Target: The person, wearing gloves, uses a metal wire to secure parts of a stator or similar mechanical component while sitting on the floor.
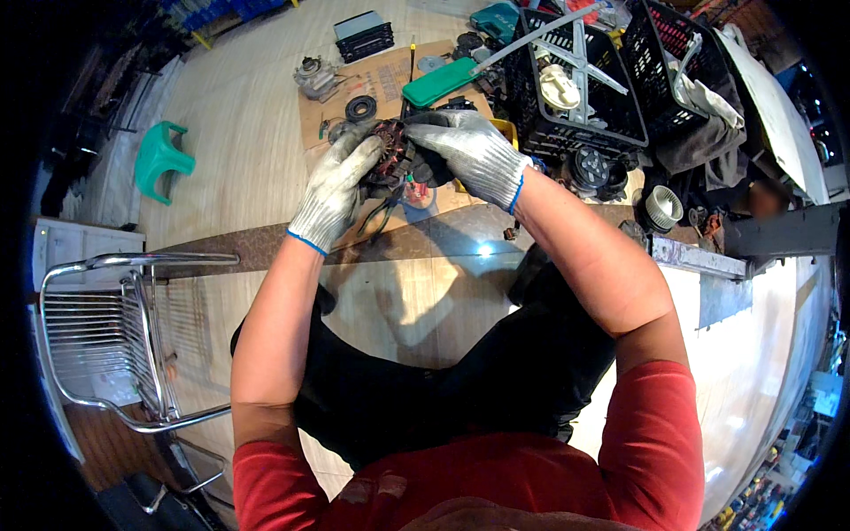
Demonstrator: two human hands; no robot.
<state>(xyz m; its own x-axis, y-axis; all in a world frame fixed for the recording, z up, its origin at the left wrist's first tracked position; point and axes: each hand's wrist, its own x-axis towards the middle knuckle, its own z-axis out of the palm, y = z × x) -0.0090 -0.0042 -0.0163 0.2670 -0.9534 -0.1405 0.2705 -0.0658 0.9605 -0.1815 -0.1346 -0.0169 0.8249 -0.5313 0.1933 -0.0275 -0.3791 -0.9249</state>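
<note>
Both my hands wear whitish knit gloves with blue cuffs. Between them is a dark round motor-like part (390,150) with reddish-copper windings, held above the floor. Its left side is gripped by my left hand (341,173), fingers curled round the edge. My right hand (474,157) closes on the opposite side, its fingertips partly hidden behind the part. Below hang or lie dark pliers-like handles or wires (381,217); I cannot tell which. Beyond the hands, a black ring (361,108) and a grey metal housing (316,80) lie on a cardboard sheet (376,84).
A green flat head (440,84) on a long grey handle leans toward a black crate (575,133). Another black crate (677,62) stands right of it. A white blower wheel (663,208) sits at right. A green stool (164,161) and metal chair (106,336) are left.
</note>
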